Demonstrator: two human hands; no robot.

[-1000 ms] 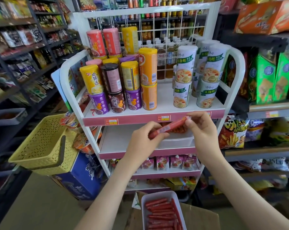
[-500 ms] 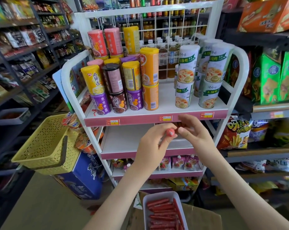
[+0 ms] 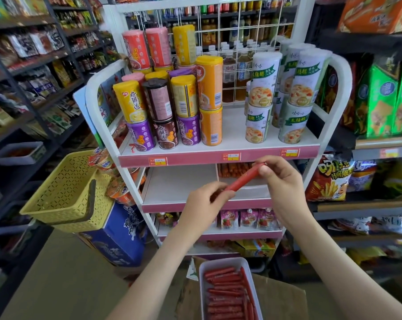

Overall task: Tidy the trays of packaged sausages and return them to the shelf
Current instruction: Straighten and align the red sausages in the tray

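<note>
Head view: sausage [image 3: 243, 179], end-on a moment ago, now slants between left hand [image 3: 202, 204] and right hand [image 3: 285, 188], each pinching an end; still unplaced.

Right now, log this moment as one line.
left hand, right hand: gripping sausage ends | lower tray: holds sausages, on cardboard | shelf tray: second shelf

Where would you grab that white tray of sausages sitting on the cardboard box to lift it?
By its two long side walls, left hand on one, right hand on the other, coming from above. The white tray is narrow, open-topped and full of loose sausages, so gripping both sides likely keeps it level. Its near end is out of view.
</note>
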